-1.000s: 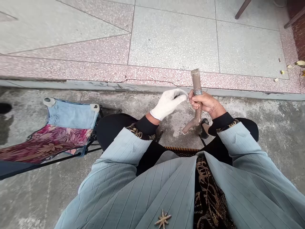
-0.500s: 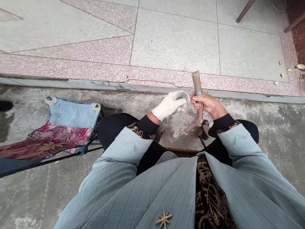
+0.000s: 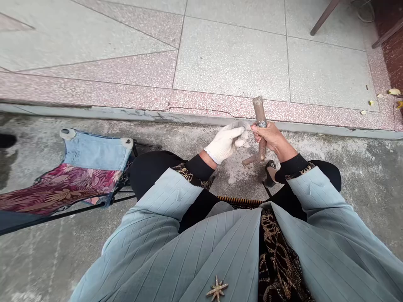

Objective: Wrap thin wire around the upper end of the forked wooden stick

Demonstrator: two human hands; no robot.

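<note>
My right hand (image 3: 271,136) is bare and wrapped round a brown forked branch (image 3: 258,110), just below a band of silvery wire (image 3: 261,123) wound about it. The branch stands roughly upright, its short side fork (image 3: 250,160) pointing down and left. My left hand (image 3: 227,140), in a white knitted glove, is closed, its fingertips meeting my right thumb and fingertips beside the branch. A thin strand seems pinched there; it is too fine to follow clearly.
To the left stands a folding chair (image 3: 94,149) with a denim and floral fabric seat. Ahead runs a raised terrazzo step (image 3: 132,114). My shoe (image 3: 270,173) is below the branch. Furniture legs (image 3: 324,17) and fallen leaves (image 3: 371,102) lie at upper right.
The branch has tilted, with its side fork now higher. My left hand has shifted slightly right, its fingers closer to my right fingertips. The loose strand loop below no longer shows clearly.
</note>
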